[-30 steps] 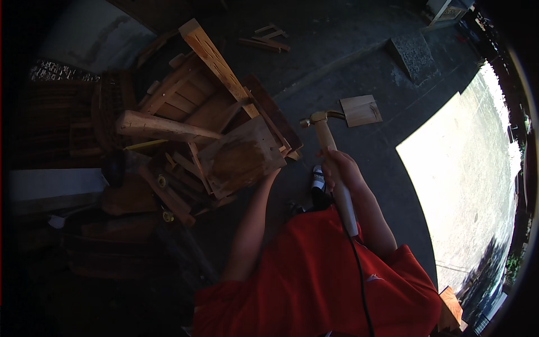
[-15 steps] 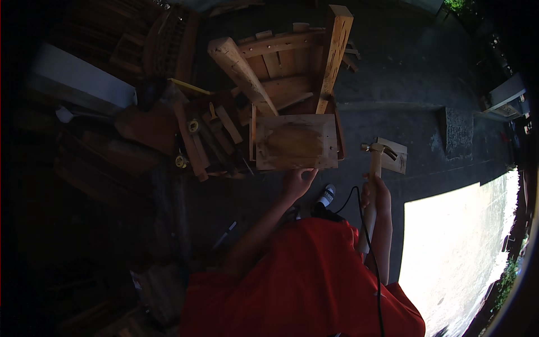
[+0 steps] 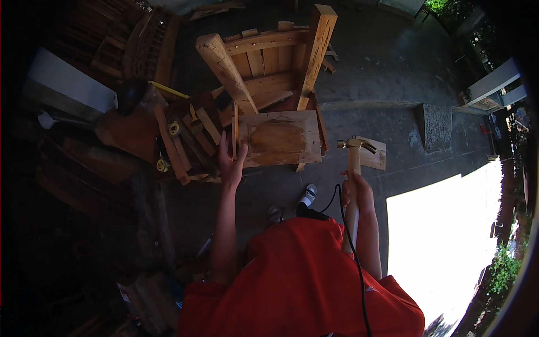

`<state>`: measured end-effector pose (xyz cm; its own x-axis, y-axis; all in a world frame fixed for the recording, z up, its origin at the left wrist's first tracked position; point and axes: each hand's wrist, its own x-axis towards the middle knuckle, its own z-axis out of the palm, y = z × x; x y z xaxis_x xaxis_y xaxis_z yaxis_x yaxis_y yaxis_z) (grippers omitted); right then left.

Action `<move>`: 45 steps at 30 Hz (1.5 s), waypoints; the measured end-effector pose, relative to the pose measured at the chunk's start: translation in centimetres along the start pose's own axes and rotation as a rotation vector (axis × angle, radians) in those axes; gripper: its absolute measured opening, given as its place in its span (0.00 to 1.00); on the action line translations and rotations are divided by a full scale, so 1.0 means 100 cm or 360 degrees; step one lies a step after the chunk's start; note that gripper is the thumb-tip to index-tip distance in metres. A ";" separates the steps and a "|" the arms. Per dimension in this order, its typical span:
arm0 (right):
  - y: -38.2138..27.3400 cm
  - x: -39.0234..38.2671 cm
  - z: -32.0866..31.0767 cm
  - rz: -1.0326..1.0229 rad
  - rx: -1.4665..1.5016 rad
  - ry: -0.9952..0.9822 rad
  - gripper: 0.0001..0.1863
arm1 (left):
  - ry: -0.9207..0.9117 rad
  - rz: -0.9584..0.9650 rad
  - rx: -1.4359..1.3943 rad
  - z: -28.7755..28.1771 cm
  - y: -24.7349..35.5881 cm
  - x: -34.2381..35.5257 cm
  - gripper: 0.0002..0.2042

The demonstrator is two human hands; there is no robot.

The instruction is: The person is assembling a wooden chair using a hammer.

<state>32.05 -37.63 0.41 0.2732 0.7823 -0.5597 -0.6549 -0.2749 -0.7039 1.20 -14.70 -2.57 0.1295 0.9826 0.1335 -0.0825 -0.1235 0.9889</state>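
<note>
Left hand [image 3: 230, 163] now sits at the left edge of the flat wooden panel [image 3: 279, 139], fingers spread and pointing up, touching the edge rather than gripping it. Half a second back that hand was at the panel's lower edge, so it has slid round to the side; I read that as steadying the piece before a strike. Right hand [image 3: 357, 191] is wrapped tight around the wooden handle of the claw hammer [image 3: 354, 145], head raised and level, just right of the panel and not touching it. It hangs over a small wood offcut [image 3: 375, 154] on the concrete floor [image 3: 382, 90]. The panel belongs to an upturned wooden frame [image 3: 269, 62] with two thick posts sticking up toward the top of the view. Loose slats [image 3: 188, 140] are piled just left of the left hand. Versus a second ago, the frame now sits central and squarer in view; the hammer stays low and right. A black cable [image 3: 351, 247] runs down the red shirt [image 3: 303, 281].
</note>
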 end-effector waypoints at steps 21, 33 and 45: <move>-0.019 -0.007 0.028 -0.0395 0.0125 0.0430 0.22 | -0.0121 -0.0001 0.0240 0.022 0.008 -0.005 0.30; -0.012 0.006 0.023 -0.0302 0.0269 0.0351 0.21 | -0.0080 -0.0066 0.0391 0.021 0.009 -0.007 0.31; -0.010 0.002 0.021 -0.0308 0.0107 0.0283 0.22 | -0.0061 0.0031 0.0384 0.021 0.002 -0.008 0.29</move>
<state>31.30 -36.03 1.95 0.5135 0.7044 -0.4900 -0.6221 -0.0877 -0.7780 3.20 -15.77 -2.32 0.1679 0.9742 0.1507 0.1523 -0.1767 0.9724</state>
